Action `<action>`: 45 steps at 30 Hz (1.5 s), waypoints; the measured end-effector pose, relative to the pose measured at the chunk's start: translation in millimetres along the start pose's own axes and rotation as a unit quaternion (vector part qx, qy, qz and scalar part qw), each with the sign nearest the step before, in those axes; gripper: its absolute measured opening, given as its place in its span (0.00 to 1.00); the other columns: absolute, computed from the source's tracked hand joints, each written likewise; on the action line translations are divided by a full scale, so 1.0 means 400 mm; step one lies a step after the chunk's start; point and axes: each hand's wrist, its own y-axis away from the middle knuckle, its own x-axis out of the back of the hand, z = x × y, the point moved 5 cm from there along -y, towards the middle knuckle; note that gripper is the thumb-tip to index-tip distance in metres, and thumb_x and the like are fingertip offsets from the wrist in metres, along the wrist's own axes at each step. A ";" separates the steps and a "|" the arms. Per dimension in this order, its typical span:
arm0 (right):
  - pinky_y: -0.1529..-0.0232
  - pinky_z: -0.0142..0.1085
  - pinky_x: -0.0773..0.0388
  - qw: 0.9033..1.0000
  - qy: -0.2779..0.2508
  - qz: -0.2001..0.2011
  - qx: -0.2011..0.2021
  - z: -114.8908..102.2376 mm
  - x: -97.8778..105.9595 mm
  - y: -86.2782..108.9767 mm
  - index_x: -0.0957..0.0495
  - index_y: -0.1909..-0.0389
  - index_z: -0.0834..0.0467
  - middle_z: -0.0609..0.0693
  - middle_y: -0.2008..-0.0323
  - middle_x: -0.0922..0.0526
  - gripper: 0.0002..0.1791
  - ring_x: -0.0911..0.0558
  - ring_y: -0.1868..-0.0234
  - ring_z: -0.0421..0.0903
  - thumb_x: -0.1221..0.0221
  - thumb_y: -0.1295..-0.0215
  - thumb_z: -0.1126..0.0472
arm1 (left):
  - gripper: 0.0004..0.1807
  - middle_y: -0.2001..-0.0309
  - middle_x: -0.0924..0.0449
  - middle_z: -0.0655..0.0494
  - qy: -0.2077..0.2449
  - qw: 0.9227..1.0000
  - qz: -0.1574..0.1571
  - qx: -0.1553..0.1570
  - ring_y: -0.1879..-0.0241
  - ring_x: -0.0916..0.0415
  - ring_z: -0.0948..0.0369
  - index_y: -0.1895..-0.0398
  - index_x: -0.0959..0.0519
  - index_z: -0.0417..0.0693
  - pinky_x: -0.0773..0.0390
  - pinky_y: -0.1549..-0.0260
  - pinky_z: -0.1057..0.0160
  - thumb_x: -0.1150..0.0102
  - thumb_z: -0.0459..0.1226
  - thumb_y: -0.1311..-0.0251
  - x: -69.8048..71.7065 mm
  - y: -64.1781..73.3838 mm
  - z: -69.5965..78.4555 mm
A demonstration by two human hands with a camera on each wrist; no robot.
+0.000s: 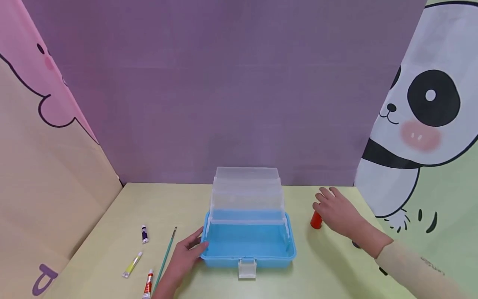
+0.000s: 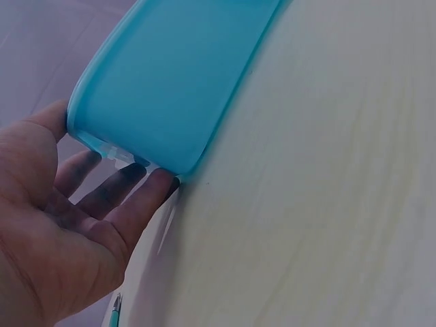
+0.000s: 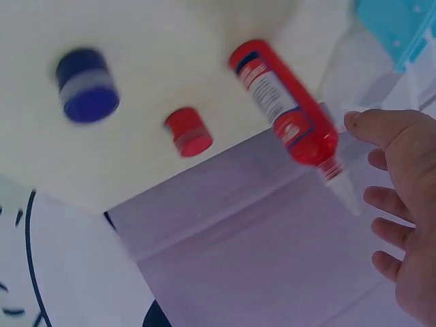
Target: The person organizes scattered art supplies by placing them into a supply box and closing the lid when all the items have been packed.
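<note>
A light blue storage box (image 1: 248,262) stands in the middle of the table, its clear lid (image 1: 246,193) raised at the back and a clear latch (image 1: 247,269) hanging at the front. My left hand (image 1: 183,257) grips the box's left end, thumb at the rim; the left wrist view shows the fingers against the box's side (image 2: 163,82). To the right, a red bottle (image 3: 283,102) with a white pointed nozzle stands upright. My right hand (image 3: 409,197) is beside its upper part, thumb near the bottle and fingers loosely bent around nothing. In the head view this hand hides most of the bottle.
Left of the box lie a teal paintbrush (image 1: 166,255) and small paint tubes: dark purple (image 1: 144,234), yellow (image 1: 132,265) and red (image 1: 148,284). A small red jar (image 3: 189,131) and a blue jar (image 3: 87,85) stand near the bottle. A purple backdrop (image 1: 242,91) rises behind the table.
</note>
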 end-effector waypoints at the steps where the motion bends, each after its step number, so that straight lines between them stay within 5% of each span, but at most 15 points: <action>1: 0.46 0.54 0.31 1.000 0.007 -0.009 0.007 0.009 -0.006 -0.004 0.19 0.61 0.57 0.58 0.58 0.21 0.23 0.27 0.48 0.61 0.23 0.59 0.55 | 0.31 0.43 0.27 0.32 0.002 1.000 0.003 0.000 0.54 0.21 0.47 0.32 0.31 0.43 0.17 0.63 0.49 0.35 0.35 0.39 0.000 -0.001 -0.001; 11: 0.46 0.52 0.31 0.989 0.098 -0.063 0.096 0.008 -0.046 0.001 0.19 0.63 0.56 0.56 0.60 0.21 0.26 0.28 0.50 0.58 0.20 0.64 0.53 | 0.31 0.44 0.26 0.33 -0.002 1.000 -0.001 0.004 0.54 0.21 0.47 0.33 0.30 0.43 0.17 0.64 0.51 0.34 0.36 0.40 -0.009 -0.002 -0.018; 28: 0.47 0.49 0.33 0.952 0.272 -0.061 0.127 -0.071 -0.082 -0.091 0.16 0.65 0.51 0.52 0.58 0.19 0.22 0.29 0.47 0.56 0.22 0.62 0.47 | 0.32 0.44 0.26 0.32 -0.016 0.999 0.036 0.014 0.54 0.20 0.49 0.32 0.32 0.41 0.16 0.66 0.53 0.35 0.39 0.39 0.037 0.012 -0.009; 38: 0.47 0.49 0.34 0.942 0.289 -0.105 0.134 -0.076 -0.100 -0.093 0.16 0.67 0.48 0.51 0.57 0.19 0.25 0.29 0.45 0.55 0.22 0.68 0.42 | 0.31 0.45 0.26 0.31 -0.008 1.000 0.017 0.003 0.54 0.20 0.46 0.33 0.32 0.38 0.17 0.65 0.51 0.36 0.37 0.38 0.018 0.011 -0.005; 45: 0.49 0.47 0.33 0.948 0.267 -0.110 0.133 -0.060 -0.085 -0.091 0.16 0.72 0.48 0.50 0.64 0.19 0.22 0.29 0.50 0.53 0.22 0.67 0.41 | 0.31 0.43 0.27 0.30 -0.013 1.000 0.007 -0.004 0.53 0.21 0.46 0.32 0.32 0.38 0.17 0.65 0.51 0.36 0.37 0.38 -0.001 -0.003 -0.008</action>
